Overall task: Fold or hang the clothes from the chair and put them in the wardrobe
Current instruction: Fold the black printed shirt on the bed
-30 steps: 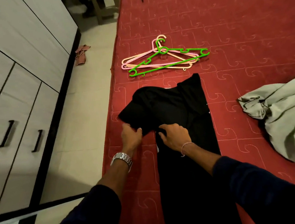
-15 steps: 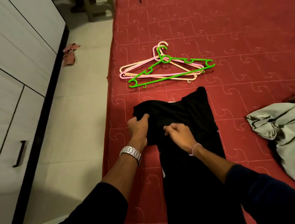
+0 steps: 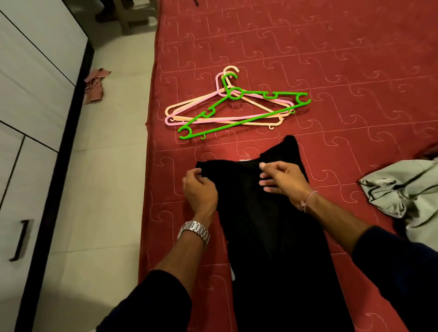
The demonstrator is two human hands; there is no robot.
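Observation:
A black garment (image 3: 267, 227) lies lengthwise on the red bed (image 3: 334, 52), its left sleeve folded in over the body. My left hand (image 3: 198, 189) is at the garment's upper left corner, where the curled fingertips pinch the edge. Just over the upper middle of the garment is my right hand (image 3: 283, 177), its fingers loosely curled with thumb and fingers apart, holding nothing I can make out. Three plastic hangers (image 3: 237, 106), green, pink and peach, lie stacked on the bed beyond the garment.
A crumpled pale green garment (image 3: 419, 197) lies on the bed at the right. The white wardrobe (image 3: 11, 108) with black handles runs along the left, across a strip of tiled floor. A small pink cloth (image 3: 95, 84) lies on the floor. Chair legs (image 3: 132, 12) stand at the top.
My left hand has folded the left sleeve in over the body. Both hands have moved up to the garment's top edge, and the right one has lifted off the fabric.

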